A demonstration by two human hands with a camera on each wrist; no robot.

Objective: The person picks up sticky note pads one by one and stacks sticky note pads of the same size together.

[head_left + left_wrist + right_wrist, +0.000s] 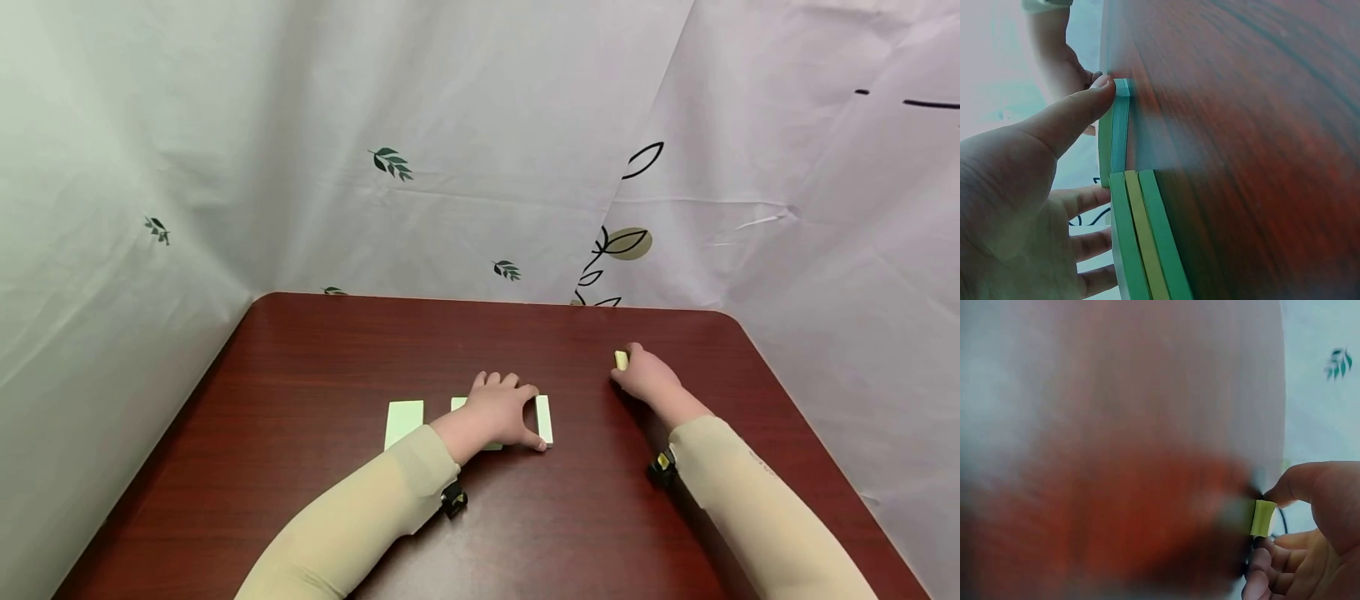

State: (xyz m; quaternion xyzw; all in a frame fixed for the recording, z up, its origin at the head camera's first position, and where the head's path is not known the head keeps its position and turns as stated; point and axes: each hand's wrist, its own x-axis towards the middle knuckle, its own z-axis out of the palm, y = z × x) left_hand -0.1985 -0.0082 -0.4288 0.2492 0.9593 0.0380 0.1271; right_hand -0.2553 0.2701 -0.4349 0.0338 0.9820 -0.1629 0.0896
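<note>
My left hand (498,410) spans a flat block (543,421), pale in the head view, with thumb and index finger at its two ends. In the left wrist view this upper block (1105,147) is green and lies against a teal block (1120,134). Under the palm, partly hidden, is a stack of a green block (1124,231), a yellow block (1145,234) and another green block (1165,234). Farther right, my right hand (651,379) pinches a small yellow block (1263,519) between thumb and fingers, close over the table.
A pale flat block (403,421) lies left of my left hand on the dark red-brown table (315,358). White sheets with leaf prints (480,125) hang behind the table and along both sides. Each wrist wears a small black camera (453,498).
</note>
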